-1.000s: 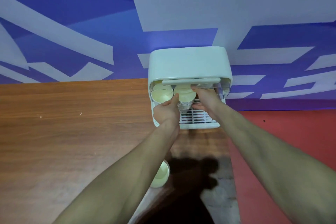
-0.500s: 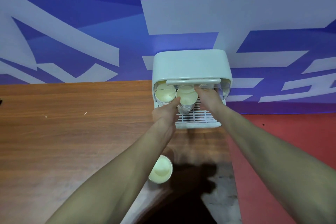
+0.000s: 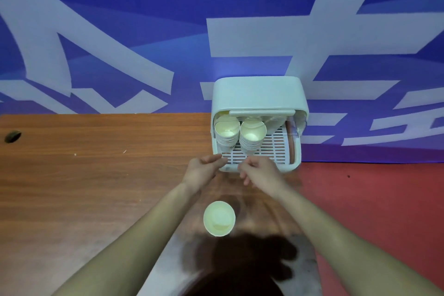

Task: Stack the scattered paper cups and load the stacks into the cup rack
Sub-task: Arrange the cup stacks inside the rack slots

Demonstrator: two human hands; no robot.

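Right, both hands empty with loosely curled fingers at the cup rack (image 3: 259, 94) front lip, two stacks inside; last loose paper cup (image 3: 219, 218) stands upright behind them toward the person, left hand (image 3: 203, 170) marginally nearer than right hand (image 3: 260, 172).

A blue wall banner with large pale grey-white shapes (image 3: 120, 31) is filling the upper frame. A brown wood-grain tabletop (image 3: 96, 187) is spreading across the lower left, bordering a red floor surface (image 3: 384, 199) at lower right.
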